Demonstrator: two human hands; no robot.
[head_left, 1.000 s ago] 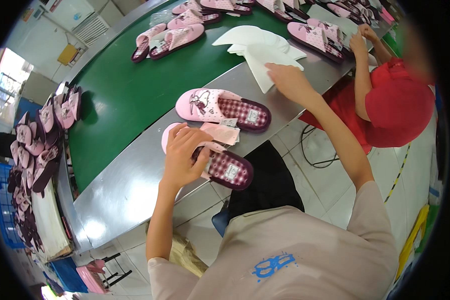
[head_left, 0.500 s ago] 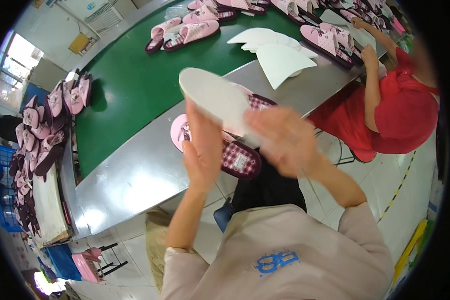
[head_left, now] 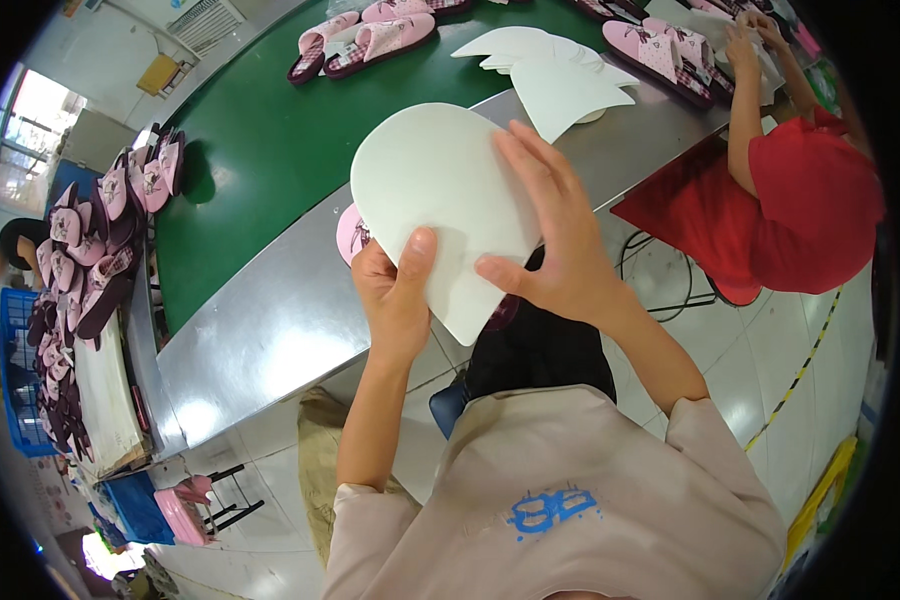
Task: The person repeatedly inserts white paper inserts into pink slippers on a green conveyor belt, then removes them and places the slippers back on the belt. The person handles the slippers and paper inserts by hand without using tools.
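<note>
My left hand (head_left: 400, 295) grips a white card insert (head_left: 435, 180) by its lower left edge, thumb on the upper face. The card is rounded at the far end and tapers to a point near me. My right hand (head_left: 570, 240) is at its right edge, thumb tip on the face and fingers stretched along the side. Beneath the card a pink slipper (head_left: 350, 235) shows at the left, mostly covered. A dark red sole edge (head_left: 503, 314) peeks out near the card's tip; any other slipper there is hidden.
A stack of white card inserts (head_left: 555, 90) lies across the metal table edge (head_left: 260, 355). Pink slippers (head_left: 380, 42) stand on the green surface (head_left: 260, 200). More slippers (head_left: 90, 230) are piled at the left. A person in red (head_left: 810, 200) works at the right.
The card has turned from a slanted, edge-on pose to lie with its broad face up. My right hand has shifted up along its right side. The card now covers most of the slippers below.
</note>
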